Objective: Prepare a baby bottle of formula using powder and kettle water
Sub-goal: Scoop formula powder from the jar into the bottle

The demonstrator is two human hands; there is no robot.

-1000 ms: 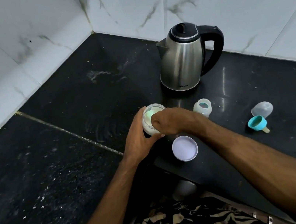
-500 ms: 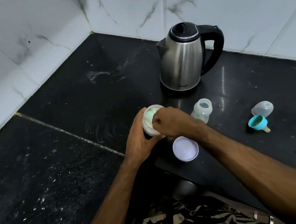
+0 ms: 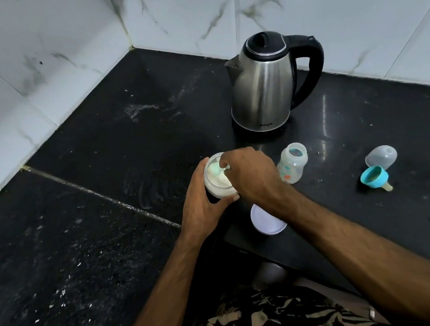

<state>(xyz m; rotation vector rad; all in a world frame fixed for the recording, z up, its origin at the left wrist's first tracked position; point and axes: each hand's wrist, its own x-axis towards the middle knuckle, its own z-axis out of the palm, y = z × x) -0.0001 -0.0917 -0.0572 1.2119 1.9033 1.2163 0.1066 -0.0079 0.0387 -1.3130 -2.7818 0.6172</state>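
Note:
My left hand (image 3: 203, 204) grips the side of a clear powder jar (image 3: 215, 183) full of white powder, tilted toward me on the black counter. My right hand (image 3: 252, 176) reaches into the jar's mouth and pinches a pale green scoop (image 3: 215, 169) lying in the powder. An open baby bottle (image 3: 292, 163) with a printed pattern stands just right of my right hand. The steel kettle (image 3: 266, 87) with black lid and handle stands behind it. The jar's white lid (image 3: 267, 222) lies flat under my right wrist.
The bottle's clear cap (image 3: 381, 156) and its teal ring with nipple (image 3: 375, 177) lie on the counter (image 3: 107, 236) at the right. White marble-tiled walls meet in a corner behind. White powder specks dot the counter's left side. The counter's inner edge runs just below the lid.
My right hand's fingers have worked deeper into the jar, covering more of the scoop. The jar and left hand have stayed almost in place.

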